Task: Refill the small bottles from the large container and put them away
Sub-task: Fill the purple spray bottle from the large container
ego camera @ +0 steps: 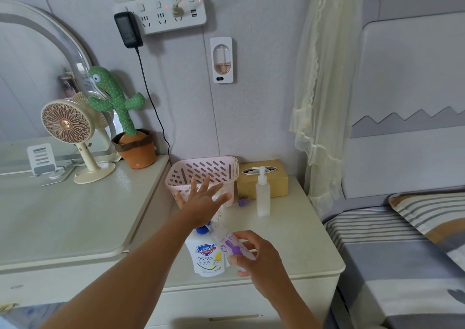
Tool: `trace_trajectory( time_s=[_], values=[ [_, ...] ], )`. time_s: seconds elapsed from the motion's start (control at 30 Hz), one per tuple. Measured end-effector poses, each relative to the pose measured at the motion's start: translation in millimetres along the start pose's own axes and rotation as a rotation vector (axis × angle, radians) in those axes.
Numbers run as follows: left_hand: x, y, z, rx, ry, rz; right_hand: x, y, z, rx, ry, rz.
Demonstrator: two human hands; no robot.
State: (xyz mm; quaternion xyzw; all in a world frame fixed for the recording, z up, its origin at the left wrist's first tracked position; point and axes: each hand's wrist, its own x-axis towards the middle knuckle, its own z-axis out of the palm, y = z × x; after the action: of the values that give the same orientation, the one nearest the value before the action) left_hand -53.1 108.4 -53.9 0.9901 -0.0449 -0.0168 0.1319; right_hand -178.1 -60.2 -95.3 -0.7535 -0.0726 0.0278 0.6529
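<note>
Item: rabbit-print travel bottle (pixel 230 244), tilted, gripped in our right hand (pixel 254 255) just beside the Safeguard container (pixel 205 255). Our left hand (pixel 201 202) has its fingers (pixel 205 182) spread and empty at the pink basket (pixel 201 170). Pump bottle (pixel 263 195) stands beyond on the bench (pixel 297 230). We judge stowing is pending.

Left hand (pixel 201 202), right hand (pixel 254 255), that's two. One tube bottle (pixel 231 245), one pump bottle (pixel 263 195), so two small ones. One large soap container (pixel 205 253), one pink basket (pixel 196 171), one tissue box (pixel 276 182), one fan (pixel 66 122), one cactus toy (pixel 123 107), one power strip (pixel 163 14).
</note>
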Motion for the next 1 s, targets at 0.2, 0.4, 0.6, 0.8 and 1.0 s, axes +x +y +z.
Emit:
trace_trajectory(
  time_s=[0.2,0.4,0.6,0.8,1.0],
  values=[
    [2,3,-13,0.033,0.005,0.016,2,-5,-4,-0.03,0.0,-0.031],
    [-1,1,-6,0.009,0.008,0.012,1,-1,-2,-0.066,-0.001,-0.038],
    [-4,3,-7,0.006,0.008,0.009,1,1,1,-0.027,0.004,-0.009],
    [-1,4,-16,0.025,-0.016,0.023,3,0,-1,0.021,0.002,-0.016],
    [-3,2,-6,-0.017,-0.014,-0.005,4,5,2,-0.008,-0.002,0.013]
  ],
)
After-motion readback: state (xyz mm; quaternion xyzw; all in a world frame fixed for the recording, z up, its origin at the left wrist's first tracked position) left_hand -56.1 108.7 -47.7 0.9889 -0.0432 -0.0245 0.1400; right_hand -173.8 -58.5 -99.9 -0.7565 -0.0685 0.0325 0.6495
